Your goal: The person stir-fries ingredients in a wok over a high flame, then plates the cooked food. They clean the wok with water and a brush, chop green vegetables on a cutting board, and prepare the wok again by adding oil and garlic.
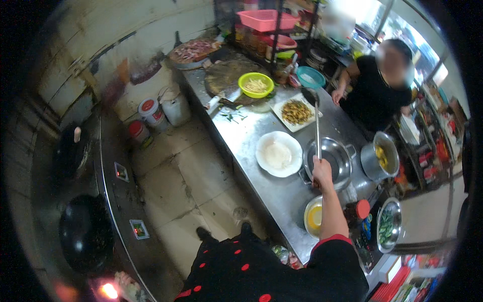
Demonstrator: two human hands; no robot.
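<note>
My right hand (322,173) grips the long handle of a metal ladle (318,133), its fingers wrapped round it. The ladle's dark bowl end is over the edge of a white square plate (278,114) of chopped, browned food. Beneath my hand stands a two-handled metal pot (336,151). A white scalloped bowl (277,154) is just left of it. Close to my right forearm is a bowl (308,221) with yellow contents. At the lower left, a pale blurred shape beside a flame (108,290) seems to be my left hand (128,287); its fingers cannot be made out.
Left of me, a dark wok (86,234) sits on the stove. A yellow-green basket (255,85) of pale strips rests on a chopping block (221,75). Across the steel counter (239,136) stands another person (372,90). Lidded buckets (152,113) stand on the floor.
</note>
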